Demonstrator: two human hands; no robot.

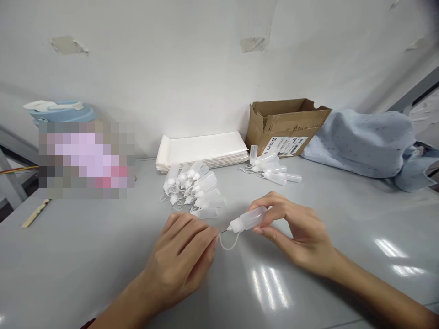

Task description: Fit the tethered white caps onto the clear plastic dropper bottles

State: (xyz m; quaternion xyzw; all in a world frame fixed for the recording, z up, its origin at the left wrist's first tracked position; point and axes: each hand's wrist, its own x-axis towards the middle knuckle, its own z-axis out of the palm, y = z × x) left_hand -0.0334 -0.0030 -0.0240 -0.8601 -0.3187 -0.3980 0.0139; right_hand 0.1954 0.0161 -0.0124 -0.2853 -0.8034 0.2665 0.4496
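My right hand [298,233] grips a small clear plastic dropper bottle [248,219] by its body, with the needle tip pointing left. My left hand [181,260] is pinched closed at that tip, fingertips on the end of the thin looped cap tether [228,244] that hangs below the nozzle. Both hands hover just over the grey table [103,274]. Behind them lies a pile of several identical bottles [195,187]. A smaller cluster of bottles [270,169] lies farther right.
A stack of white plastic bags [202,151] rests against the wall. An open cardboard box [286,125] stands to its right, beside a crumpled blue cloth [370,144]. At the left are a blue-lidded container [60,112] and a wooden stick [36,212].
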